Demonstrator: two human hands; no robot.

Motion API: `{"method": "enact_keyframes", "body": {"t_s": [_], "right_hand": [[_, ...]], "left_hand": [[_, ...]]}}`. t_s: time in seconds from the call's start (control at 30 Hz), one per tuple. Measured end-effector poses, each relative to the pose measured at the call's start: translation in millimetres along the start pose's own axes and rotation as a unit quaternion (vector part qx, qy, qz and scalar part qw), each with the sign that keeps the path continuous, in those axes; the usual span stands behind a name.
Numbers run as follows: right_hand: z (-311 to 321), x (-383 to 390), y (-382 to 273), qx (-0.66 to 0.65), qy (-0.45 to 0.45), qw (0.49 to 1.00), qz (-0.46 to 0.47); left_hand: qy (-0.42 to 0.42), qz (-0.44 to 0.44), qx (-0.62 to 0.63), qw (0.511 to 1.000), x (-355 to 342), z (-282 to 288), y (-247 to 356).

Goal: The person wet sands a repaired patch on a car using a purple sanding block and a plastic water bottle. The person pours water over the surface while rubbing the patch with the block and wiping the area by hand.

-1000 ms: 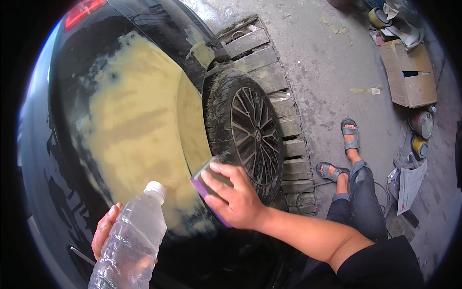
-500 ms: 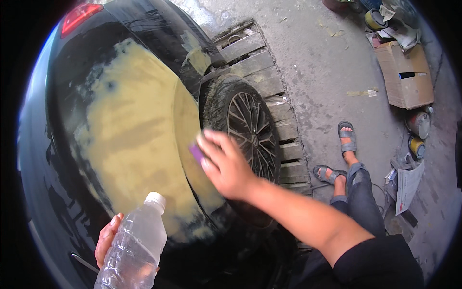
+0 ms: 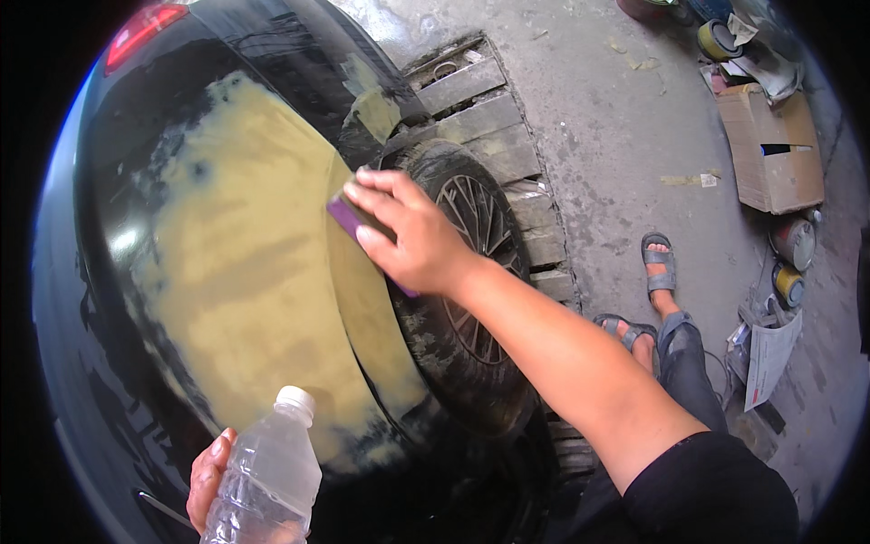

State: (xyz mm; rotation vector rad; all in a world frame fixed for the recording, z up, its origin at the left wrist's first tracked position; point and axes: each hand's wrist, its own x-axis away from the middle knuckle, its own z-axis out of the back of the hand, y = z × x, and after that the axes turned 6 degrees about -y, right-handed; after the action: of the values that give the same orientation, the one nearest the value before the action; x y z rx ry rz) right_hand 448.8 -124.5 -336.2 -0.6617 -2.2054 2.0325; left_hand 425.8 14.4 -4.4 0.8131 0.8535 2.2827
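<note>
A black car's rear panel carries a broad patch of yellowish body filler (image 3: 245, 272), blotchy and grey at its edges. My right hand (image 3: 412, 231) presses a purple sanding block (image 3: 348, 220) against the filler along the wheel-arch edge. The fingers lie over the block and hide part of it. At the lower left, my left hand (image 3: 209, 479) is wrapped round a clear plastic bottle (image 3: 267, 480) with a white cap, tilted slightly. Clear liquid seems to be in it. Most of the left fingers are hidden behind the bottle. The wheel (image 3: 476, 227) sits just right of the arch.
A red tail light (image 3: 145, 36) is at the upper left. Wooden slats (image 3: 494, 145) lie beside the wheel on the concrete floor (image 3: 598, 154). On the right are a cardboard box (image 3: 770, 172), several cans and papers. Feet in grey sandals (image 3: 659, 263) stand nearby.
My right hand has slid the sanding block up along the arch edge, away from me. The bottle in my left hand sits slightly lower in view.
</note>
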Motion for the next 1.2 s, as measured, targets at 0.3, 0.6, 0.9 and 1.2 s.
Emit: {"method": "enact_keyframes", "body": {"t_s": [0.3, 0.6, 0.9, 1.2], "right_hand": [[10.8, -29.2, 11.8, -0.005, -0.005, 0.999, 0.050], [17.9, -37.2, 17.9, -0.003, -0.030, 0.997, 0.072], [10.4, -10.5, 7.0, 0.029, -0.013, 0.997, 0.071], [0.9, 89.3, -66.3, 0.018, -0.044, 0.999, 0.018]], "left_hand": [[0.195, 0.441, 0.423, 0.767, 6.1, 27.7, 6.4], [0.386, 0.418, 0.366, 0.737, 17.0, 9.3, -0.6], [0.348, 0.412, 0.355, 0.764, 9.3, 9.6, 15.5], [0.083, 0.085, -0.054, 0.991, 19.9, 2.3, -0.5]]}}
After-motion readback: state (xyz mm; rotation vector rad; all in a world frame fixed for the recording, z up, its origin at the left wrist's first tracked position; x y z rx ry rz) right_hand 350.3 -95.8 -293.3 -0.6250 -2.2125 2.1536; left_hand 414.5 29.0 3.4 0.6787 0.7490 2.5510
